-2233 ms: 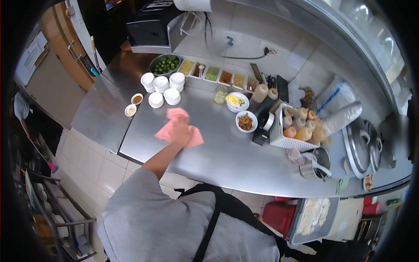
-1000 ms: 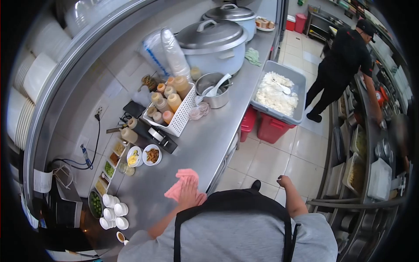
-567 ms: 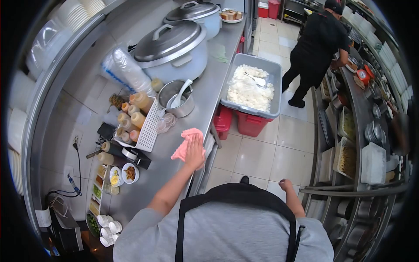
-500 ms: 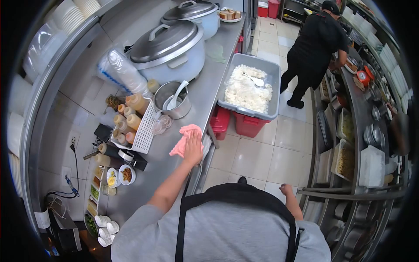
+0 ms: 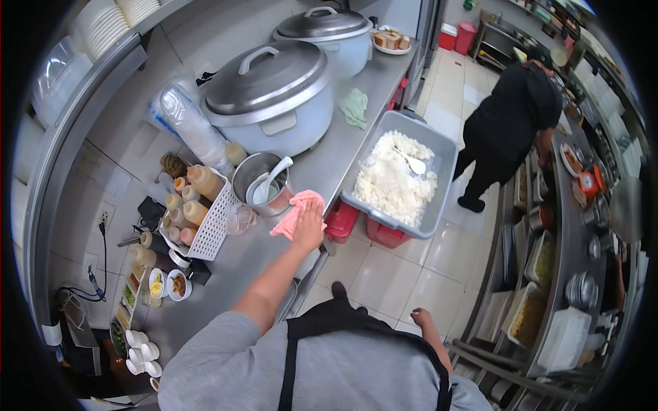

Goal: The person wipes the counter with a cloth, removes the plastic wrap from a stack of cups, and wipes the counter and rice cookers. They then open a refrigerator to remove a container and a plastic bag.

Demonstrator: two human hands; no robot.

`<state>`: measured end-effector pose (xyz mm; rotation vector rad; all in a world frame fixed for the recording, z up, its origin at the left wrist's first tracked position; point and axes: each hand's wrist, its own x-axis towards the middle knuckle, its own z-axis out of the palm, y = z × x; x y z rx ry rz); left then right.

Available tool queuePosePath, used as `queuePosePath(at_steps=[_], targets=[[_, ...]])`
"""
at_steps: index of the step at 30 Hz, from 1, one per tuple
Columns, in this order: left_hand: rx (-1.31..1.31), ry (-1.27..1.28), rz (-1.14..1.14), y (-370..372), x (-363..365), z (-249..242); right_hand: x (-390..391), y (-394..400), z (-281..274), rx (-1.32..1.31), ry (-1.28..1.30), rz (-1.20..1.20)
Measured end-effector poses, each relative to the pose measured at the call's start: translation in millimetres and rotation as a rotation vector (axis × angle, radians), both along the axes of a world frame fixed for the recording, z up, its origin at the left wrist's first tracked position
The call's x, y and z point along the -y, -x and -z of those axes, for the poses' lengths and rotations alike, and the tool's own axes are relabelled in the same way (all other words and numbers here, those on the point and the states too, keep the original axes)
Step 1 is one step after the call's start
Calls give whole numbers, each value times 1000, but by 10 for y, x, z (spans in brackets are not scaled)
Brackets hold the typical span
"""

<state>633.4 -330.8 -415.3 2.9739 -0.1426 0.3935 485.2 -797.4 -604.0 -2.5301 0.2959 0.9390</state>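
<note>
My left hand lies over a pink cloth, pressing it against the steel counter close to its front edge. Just beyond the cloth stands a metal pot with a white ladle leaning in it. A small clear plastic bundle sits beside the pot. My right hand hangs low over the floor at my side, fingers curled in, with nothing visible in it.
Two large lidded rice cookers stand farther along the counter, near a green cloth. A white basket holds several sauce bottles. A grey tub of rice sits off the counter's edge. A co-worker stands at the opposite counter.
My left hand and the pink cloth have moved slightly along the counter, closer to the pot. The view has shifted, and I stand a little farther forward.
</note>
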Motion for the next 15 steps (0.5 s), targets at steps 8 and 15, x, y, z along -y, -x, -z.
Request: queuePosePath(at_steps=[8,15], targets=[[-16,-1,-14,-796,104,-42,-1333,-1796,-946,329,-337,-249],[7,34,47,-1305,157,-47,-2145,-3172,-1838,564,-635,-279]])
